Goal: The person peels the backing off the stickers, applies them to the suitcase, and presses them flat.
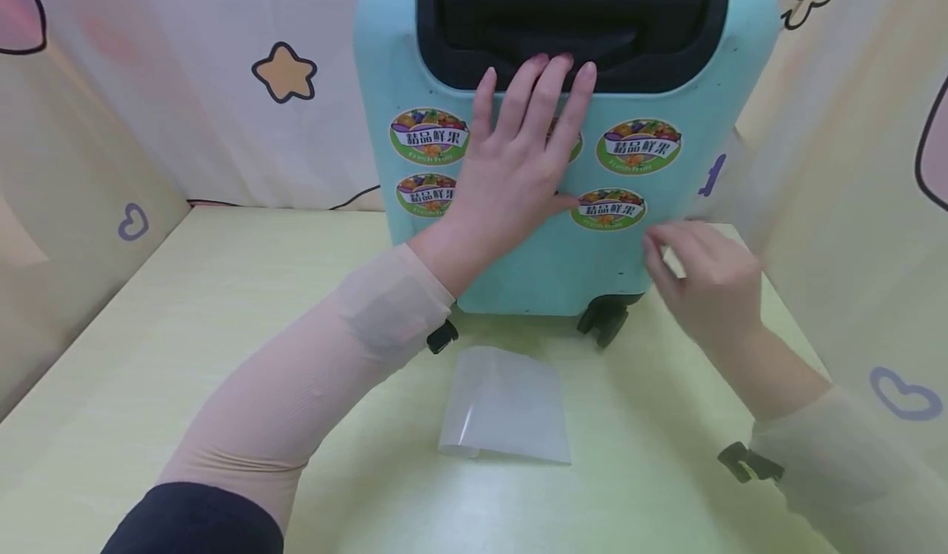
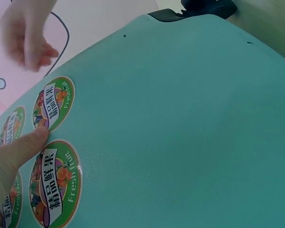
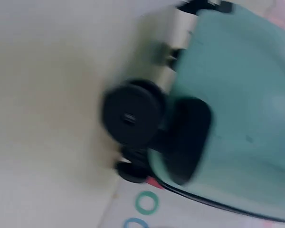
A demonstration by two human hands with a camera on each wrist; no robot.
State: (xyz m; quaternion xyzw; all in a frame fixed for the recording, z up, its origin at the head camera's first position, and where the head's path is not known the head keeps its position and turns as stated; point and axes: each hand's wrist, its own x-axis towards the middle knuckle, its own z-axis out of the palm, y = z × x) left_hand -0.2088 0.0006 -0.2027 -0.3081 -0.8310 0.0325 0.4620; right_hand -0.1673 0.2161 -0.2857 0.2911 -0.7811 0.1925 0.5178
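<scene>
A light-blue suitcase (image 1: 533,270) stands upright on the table, with oval fruit stickers (image 1: 638,147) in rows on its front. My left hand (image 1: 511,163) lies on that front with fingers spread, fingertips at the lower edge of the black handle recess (image 1: 573,11), covering part of the stickers. Its thumb (image 2: 31,142) touches the suitcase between two stickers in the left wrist view. My right hand (image 1: 711,278), blurred, hovers by the suitcase's lower right side with loosely curled fingers. Nothing shows in it.
A curled translucent sheet (image 1: 507,406) lies on the pale table (image 1: 355,463) in front of the suitcase. Black caster wheels (image 1: 606,319) stick out below the suitcase. Printed cloth walls (image 1: 222,142) enclose the table at the back and sides.
</scene>
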